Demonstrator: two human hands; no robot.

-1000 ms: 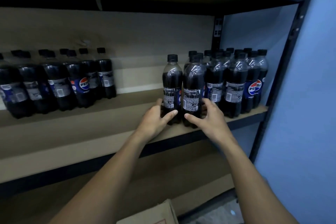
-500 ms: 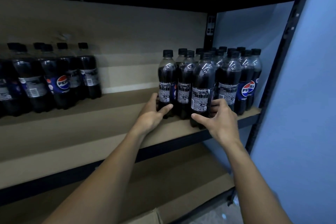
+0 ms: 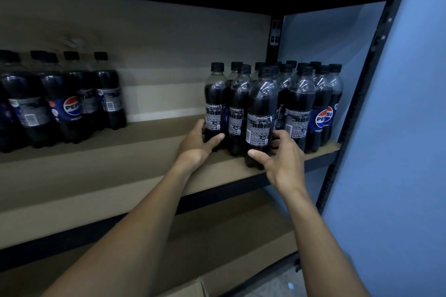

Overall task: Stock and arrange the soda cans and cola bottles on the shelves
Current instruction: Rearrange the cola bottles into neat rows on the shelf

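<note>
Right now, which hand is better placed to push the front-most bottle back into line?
Right. The right hand grips the front-most bottle near its base; the left hand holds the leftmost bottle instead.

both forearms are bare up to the frame's edge; the left hand and right hand are bare too.

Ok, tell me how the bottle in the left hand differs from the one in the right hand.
The end bottle, gripped by the left hand from the left, stands further back on the shelf; the front bottle, gripped by the right hand from the right, stands nearest the edge. Both are upright, black-capped, full of dark cola, printed labels facing out.
</note>
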